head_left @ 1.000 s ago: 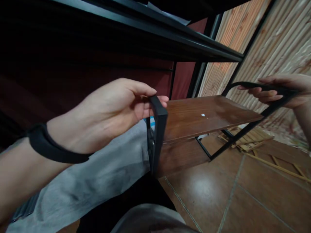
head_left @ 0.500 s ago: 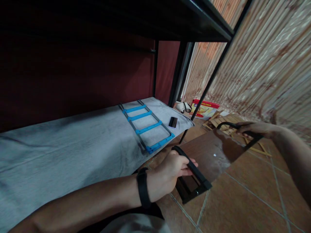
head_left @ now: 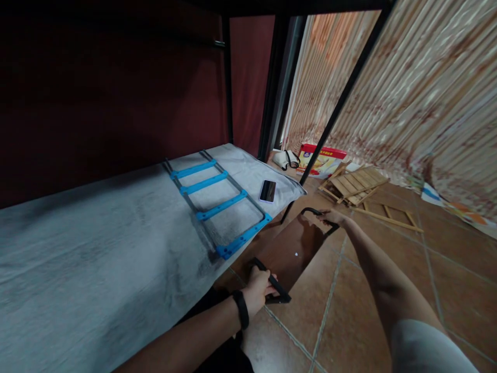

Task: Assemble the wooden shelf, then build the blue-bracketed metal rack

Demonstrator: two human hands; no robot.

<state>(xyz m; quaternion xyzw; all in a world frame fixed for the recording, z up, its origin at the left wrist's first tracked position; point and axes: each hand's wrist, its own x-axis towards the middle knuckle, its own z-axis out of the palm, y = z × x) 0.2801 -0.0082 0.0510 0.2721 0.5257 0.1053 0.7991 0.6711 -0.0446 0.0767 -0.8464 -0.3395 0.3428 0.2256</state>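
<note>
Between my hands is a small low table (head_left: 285, 251) with a brown wood-look top and black U-shaped bars at both ends. My left hand (head_left: 261, 284), with a black band on its wrist, is closed around the near bar. At the far end, my right hand (head_left: 332, 217) grips the other bar. The table is held low beside the bed, over the tiled floor, and a small bright spot shows on its top. Whether it touches the floor I cannot tell.
On the grey-sheeted bed (head_left: 128, 223) lie a blue-and-grey ladder-like frame (head_left: 222, 207) and a phone (head_left: 267, 191). Beyond are a red-and-yellow box (head_left: 322, 161), a white bag (head_left: 285, 159) and folded wooden slatted furniture (head_left: 357, 184). A slanted black post (head_left: 341, 101) rises from the bed's corner.
The table has moved lower and farther from me, with both hands still on its bars. My right arm is now stretched forward. The camera view has tilted down somewhat.
</note>
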